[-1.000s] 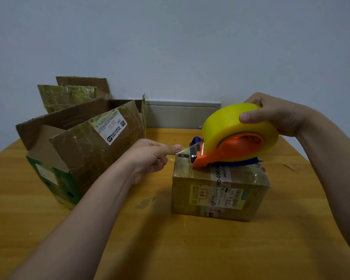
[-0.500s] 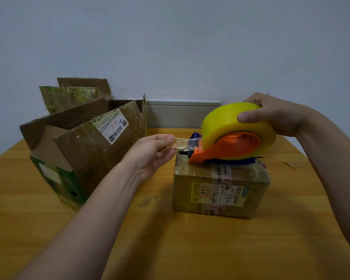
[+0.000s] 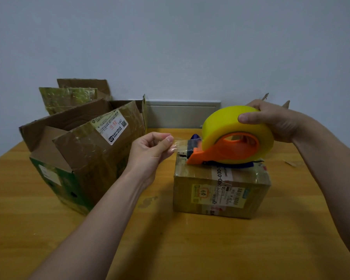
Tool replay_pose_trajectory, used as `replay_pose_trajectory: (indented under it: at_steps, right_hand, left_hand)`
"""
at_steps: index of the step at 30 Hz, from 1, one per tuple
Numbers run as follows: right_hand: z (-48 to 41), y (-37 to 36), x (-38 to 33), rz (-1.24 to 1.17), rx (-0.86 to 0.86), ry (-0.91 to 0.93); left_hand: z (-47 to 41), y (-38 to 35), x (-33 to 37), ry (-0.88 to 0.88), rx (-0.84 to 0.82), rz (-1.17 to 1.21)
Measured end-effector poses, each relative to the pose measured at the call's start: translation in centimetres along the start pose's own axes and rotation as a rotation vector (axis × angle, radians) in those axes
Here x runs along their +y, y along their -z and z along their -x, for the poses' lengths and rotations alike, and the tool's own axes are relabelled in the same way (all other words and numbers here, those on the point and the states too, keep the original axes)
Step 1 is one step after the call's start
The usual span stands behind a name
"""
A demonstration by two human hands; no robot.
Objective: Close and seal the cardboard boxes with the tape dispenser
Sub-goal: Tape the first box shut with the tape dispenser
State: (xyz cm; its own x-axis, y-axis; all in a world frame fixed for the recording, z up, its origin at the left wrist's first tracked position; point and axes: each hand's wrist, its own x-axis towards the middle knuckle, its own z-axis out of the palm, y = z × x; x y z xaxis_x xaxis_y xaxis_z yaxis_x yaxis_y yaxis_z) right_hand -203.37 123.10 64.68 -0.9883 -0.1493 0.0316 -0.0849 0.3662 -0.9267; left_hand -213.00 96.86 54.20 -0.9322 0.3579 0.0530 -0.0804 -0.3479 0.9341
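Observation:
A small closed cardboard box (image 3: 220, 195) with labels stands on the wooden table (image 3: 190, 249) at centre right. On its top rests an orange tape dispenser (image 3: 224, 152) carrying a big yellow tape roll (image 3: 230, 126). My right hand (image 3: 271, 120) grips the roll from above and behind. My left hand (image 3: 150, 148), just left of the box's top edge, pinches the clear free end of the tape (image 3: 179, 145) between thumb and fingers. A larger cardboard box (image 3: 85, 158) with its flaps up stands to the left.
Another open box with taped flaps (image 3: 73, 96) stands behind the large one against the wall. A grey panel (image 3: 182, 116) runs along the table's far edge. Small scraps (image 3: 291, 163) lie on the table at the right.
My left hand has lifted and drawn the tape end a little leftward and up from the dispenser. The dispenser and my right hand have barely shifted on the small box.

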Motion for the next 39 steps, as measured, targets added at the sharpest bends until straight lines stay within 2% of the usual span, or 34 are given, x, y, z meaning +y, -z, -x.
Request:
replay_pose_trajectory:
  at_steps: [3,8,11,16,19,23,32,39]
  right_hand:
    - [0.0,0.2,-0.1,0.017,0.017,-0.002]
    - [0.1,0.3,0.1,-0.004,0.030,0.015]
    - [0.3,0.4,0.2,-0.026,0.013,0.004]
    - [0.0,0.4,-0.4,-0.033,0.035,-0.022]
    - [-0.2,0.8,-1.7,-0.137,0.061,-0.071]
    - [-0.1,1.2,-2.6,-0.053,0.018,-0.052]
    - [0.5,1.1,-2.2,-0.064,0.001,-0.036]
    - [1.3,1.5,0.5,-0.111,0.122,-0.030]
  left_hand:
    - [-0.2,0.1,0.6,-0.094,-0.013,0.018]
    - [-0.7,0.3,0.7,0.096,-0.005,0.078]
    - [-0.7,0.1,0.6,0.150,0.008,0.097]
    - [-0.8,-0.1,0.9,0.186,0.021,0.093]
    - [-0.9,0.0,1.3,0.196,0.020,0.105]
    - [-0.8,0.4,1.4,0.226,0.057,0.133]
    - [-0.5,0.5,0.9,0.243,0.053,0.121]
    - [-0.7,0.1,1.0,0.224,0.034,0.124]
